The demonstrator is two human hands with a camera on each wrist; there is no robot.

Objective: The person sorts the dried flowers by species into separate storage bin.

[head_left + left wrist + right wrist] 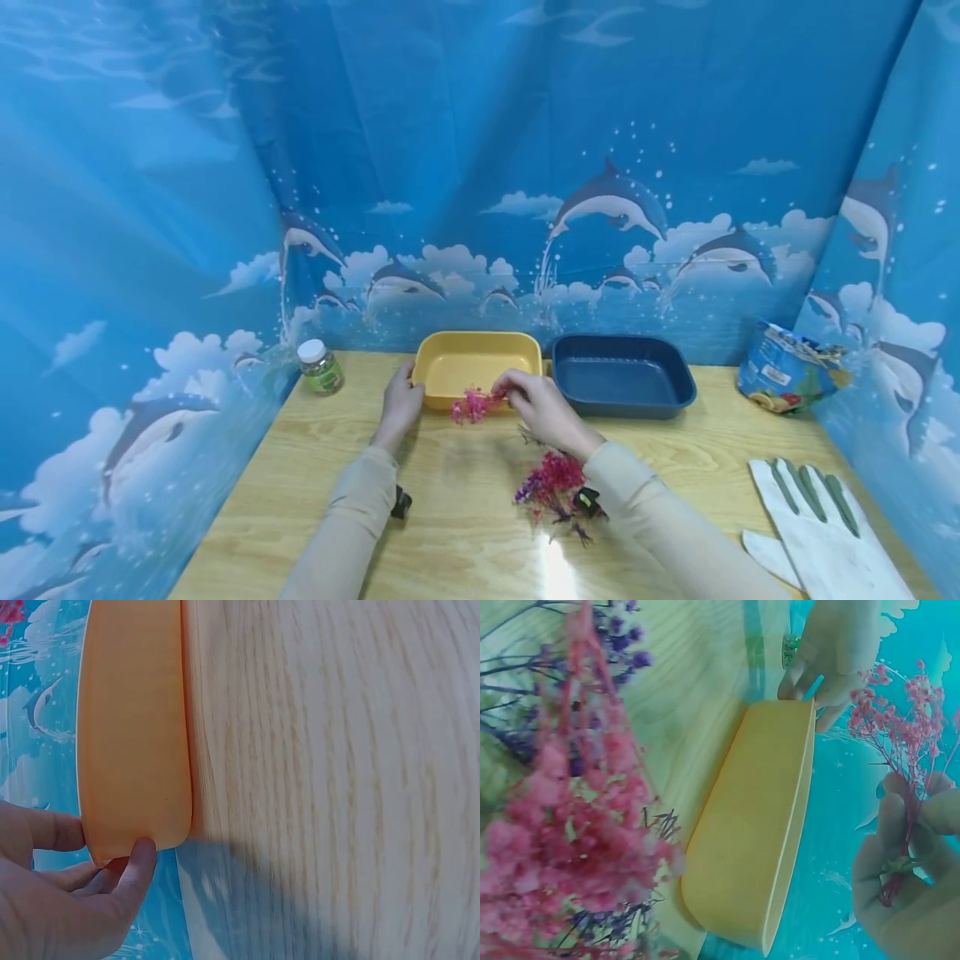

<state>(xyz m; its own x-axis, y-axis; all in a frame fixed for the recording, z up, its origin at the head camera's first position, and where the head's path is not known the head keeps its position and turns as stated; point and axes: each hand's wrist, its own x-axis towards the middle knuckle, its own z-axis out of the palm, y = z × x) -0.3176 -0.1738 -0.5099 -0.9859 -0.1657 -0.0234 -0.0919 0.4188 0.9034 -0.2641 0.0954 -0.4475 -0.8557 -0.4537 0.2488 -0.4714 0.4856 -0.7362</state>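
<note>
Sprig of pink flowers point(471, 406) points blossoms-left, its long axis running sideways, at the near rim of a yellow tray point(480, 362). The left hand point(402, 402), thumb parted from fingers, grips the tray's left end; the right hand point(546, 408) pinches the stems. Tiny blossoms cluster loosely on thin, branching stalks.

The head camera looked forward and down across the table point(457, 542), while both wrist cameras, much nearer and turned sideways, shared the yellow tray point(739, 825) and left hand point(64, 900).
</note>
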